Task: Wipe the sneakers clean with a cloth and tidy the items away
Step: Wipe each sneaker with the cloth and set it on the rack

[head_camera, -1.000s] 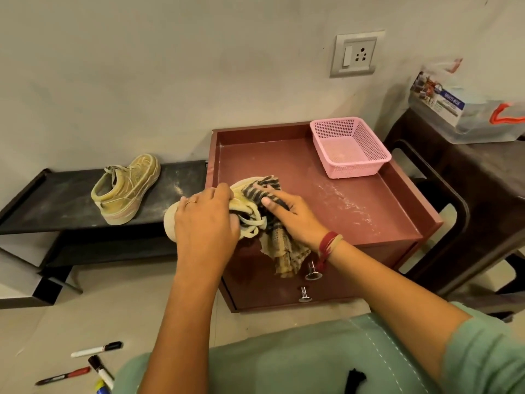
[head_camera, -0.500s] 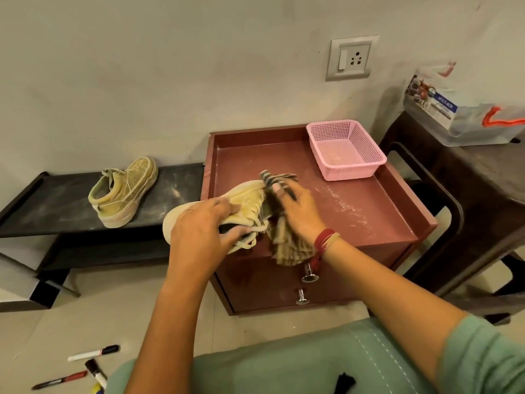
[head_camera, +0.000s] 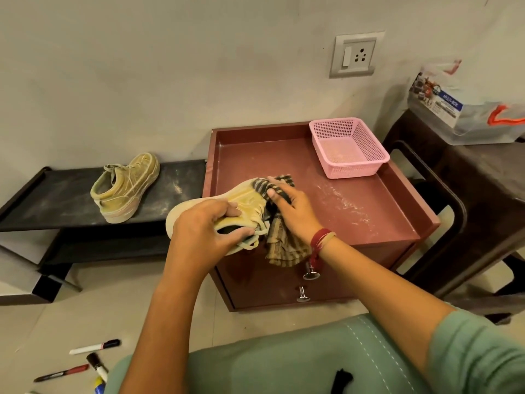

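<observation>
Tan suede sneaker (head_camera: 227, 203) lies tipped on its side over the front left corner of the maroon bench (head_camera: 369, 211), with the pale sole turned left. Its long axis runs from that corner toward the bench's middle. The toe points away toward the wall and a little right, and the heel overhangs the bench's left edge.

The hands are close together on it. The left hand (head_camera: 199, 234) grips the collar, and the right hand (head_camera: 292, 214) holds the striped cloth (head_camera: 284, 251) bunched against the toe.

A hard wiping stroke toward the heel could probably slide the overhanging shoe off the edge if the left grip slackens. The loose laces may catch in the cloth. Its tail hangs over the bench's front near the drawer knobs, where it could snag.
</observation>
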`<state>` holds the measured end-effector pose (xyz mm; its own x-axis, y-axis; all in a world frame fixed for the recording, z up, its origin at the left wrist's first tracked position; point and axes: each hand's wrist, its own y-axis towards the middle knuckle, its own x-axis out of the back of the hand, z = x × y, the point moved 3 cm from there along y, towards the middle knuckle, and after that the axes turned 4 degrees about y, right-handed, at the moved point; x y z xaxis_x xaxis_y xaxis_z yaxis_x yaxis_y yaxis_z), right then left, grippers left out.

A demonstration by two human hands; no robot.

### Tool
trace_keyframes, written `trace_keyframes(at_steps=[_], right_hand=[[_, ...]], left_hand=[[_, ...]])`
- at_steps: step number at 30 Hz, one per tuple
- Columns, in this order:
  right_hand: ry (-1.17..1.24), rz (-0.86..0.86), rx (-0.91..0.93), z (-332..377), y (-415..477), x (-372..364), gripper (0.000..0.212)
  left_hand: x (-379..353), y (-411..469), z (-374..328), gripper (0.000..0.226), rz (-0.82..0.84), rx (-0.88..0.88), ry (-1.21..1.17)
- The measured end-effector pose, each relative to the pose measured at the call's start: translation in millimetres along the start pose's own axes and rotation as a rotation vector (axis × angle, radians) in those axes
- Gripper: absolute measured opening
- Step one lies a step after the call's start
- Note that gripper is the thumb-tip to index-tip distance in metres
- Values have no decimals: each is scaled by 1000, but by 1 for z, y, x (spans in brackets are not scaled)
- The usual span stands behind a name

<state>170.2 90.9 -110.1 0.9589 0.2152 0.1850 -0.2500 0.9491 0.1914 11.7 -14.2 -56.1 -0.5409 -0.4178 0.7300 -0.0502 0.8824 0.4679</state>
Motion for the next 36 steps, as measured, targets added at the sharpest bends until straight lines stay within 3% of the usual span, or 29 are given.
trace_keyframes(at_steps=[2,5,9,13,14,18,21,22,26,29,33,36], right_hand=[[-2,-3,-11,0,0,0,34],[-101,247,96,7,-9,-12,34],[-200,21,43,10,8,0,35],[-182,344,197,30,-6,-14,25],[-180,359,202,29,-3,-16,25],[-271,103,99,16,10,-7,34],[-229,295,167,16,-5,-18,34],[-192,280,149,16,-6,-18,34],[-76,-24,-40,2,2,-3,37],[-89,61,50,0,-4,-5,37],[-109,-58,-67,-9,4,12,38],[-162,140,80,-2,-6,-3,36]], left_hand=[[0,-2,0,37,10,-16,-16],[0,-5,-2,37,19,-65,-3],[-1,-5,-4,41,18,-107,22],[-3,-6,-1,43,53,-117,41],[-3,-6,-1,43,59,-117,45],[-2,-7,-2,37,59,-122,58],[-1,-6,-2,39,69,-119,69],[-1,-6,-2,40,69,-119,74],[1,-3,-2,39,38,-86,64],[1,0,1,40,25,-56,45],[1,3,0,38,32,-25,34],[4,7,-1,22,33,-2,-21]])
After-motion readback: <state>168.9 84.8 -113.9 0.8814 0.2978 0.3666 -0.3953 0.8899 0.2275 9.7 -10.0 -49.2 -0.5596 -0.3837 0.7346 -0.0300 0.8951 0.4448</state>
